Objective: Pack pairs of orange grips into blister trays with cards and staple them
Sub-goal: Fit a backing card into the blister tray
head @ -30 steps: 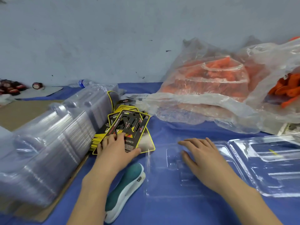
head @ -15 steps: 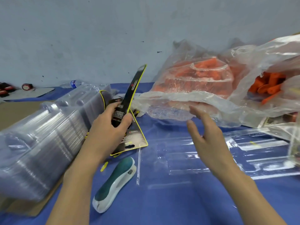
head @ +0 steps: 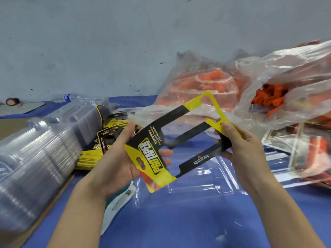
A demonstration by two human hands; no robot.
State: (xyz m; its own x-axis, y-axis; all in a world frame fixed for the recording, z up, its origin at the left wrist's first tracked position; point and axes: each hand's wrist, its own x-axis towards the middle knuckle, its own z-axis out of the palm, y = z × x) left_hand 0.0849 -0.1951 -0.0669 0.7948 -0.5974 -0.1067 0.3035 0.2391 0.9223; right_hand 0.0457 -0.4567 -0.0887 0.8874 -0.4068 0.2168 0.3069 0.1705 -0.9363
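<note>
Holding one card point(head: 157, 158) in the air with both hands, I have it tilted above the open blister tray point(head: 197, 178), which lies flat on the blue desk point(head: 179, 221). I cannot see the card touching the tray.

My left hand point(head: 114, 163) grips the card's header end, the yellow part with the hang hole and the printed logo. The thumb lies along the black edge on top, and the fingers curl underneath, showing through a cutout. My right hand point(head: 245, 142) pinches the opposite end, with the thumb on the yellow strip and the fingers under the black bar. The card is a frame with long open windows, and the tray and desk show through them.

The orange grips point(head: 268, 99) are all beyond the tray, loose in a clear plastic bag point(head: 286, 72) behind its far right corner. A second bag point(head: 188, 83) of them sits directly behind the tray.

A teal and white stapler point(head: 118, 203) lies just beside the tray's left edge, partly hidden under my left wrist. The stack of cards point(head: 105, 140) sits to the far left of the tray. Further left again, a long wrapped stack of empty trays point(head: 44, 149) lies on its side. A water bottle point(head: 67, 97) lies well beyond that, by the wall.

To the right of the tray are more clear plastic packs point(head: 304, 151) with orange inside, too blurred to make out.
</note>
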